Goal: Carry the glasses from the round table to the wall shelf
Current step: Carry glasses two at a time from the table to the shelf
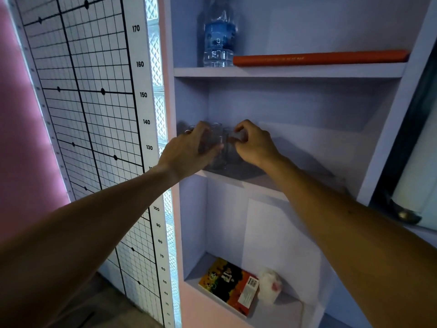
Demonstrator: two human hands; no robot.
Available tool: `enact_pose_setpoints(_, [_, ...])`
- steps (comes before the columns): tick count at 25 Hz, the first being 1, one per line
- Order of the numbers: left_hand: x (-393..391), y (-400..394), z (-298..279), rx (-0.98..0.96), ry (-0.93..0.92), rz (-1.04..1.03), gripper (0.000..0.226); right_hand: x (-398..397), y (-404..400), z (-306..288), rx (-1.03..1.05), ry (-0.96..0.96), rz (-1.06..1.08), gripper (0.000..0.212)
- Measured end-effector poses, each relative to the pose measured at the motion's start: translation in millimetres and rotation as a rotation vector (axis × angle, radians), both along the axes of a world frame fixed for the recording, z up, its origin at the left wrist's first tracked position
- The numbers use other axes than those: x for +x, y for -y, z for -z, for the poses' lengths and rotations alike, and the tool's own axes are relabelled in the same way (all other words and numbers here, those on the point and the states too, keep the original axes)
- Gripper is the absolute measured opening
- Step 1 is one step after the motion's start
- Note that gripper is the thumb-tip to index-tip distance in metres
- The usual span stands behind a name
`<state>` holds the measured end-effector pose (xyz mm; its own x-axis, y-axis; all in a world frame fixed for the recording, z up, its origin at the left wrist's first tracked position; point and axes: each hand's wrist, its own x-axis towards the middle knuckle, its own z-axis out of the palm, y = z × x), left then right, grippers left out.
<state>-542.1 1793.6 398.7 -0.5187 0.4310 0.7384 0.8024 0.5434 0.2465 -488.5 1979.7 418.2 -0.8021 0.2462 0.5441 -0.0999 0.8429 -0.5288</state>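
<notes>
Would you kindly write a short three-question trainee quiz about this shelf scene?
1. True or false: the water bottle stands on the same shelf level as the glasses.
2. Which level holds the book: A upper, B middle, C lower?
3. What orange thing lies beside the bottle?

Key: 1 false, the bottle is one level higher. 2 C. 3 A long orange box. The left hand and right hand each grip a glass.
</notes>
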Motion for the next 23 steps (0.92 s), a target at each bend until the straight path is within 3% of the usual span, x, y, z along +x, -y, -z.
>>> enact_pose_setpoints(6, [-1.0,3.9,7.6,0.011,0.045,0.011,0.068,-15.6,-4.0,0.6,-0.033,-0.096,0.065,0.037])
enact_pose_setpoints(16, [2.4,-0.7,15.8,0.07,0.105,-0.005,0.072,-22.2,3.1,7.0,-0.015,-0.124,0.032,0.009])
enact_pose_setpoints(23, [1.3,-9.7,17.6,0.105,0.126,-0.058,0.068,-3.8,-2.5,4.3,-0.097,-0.184,-0.006,0.026])
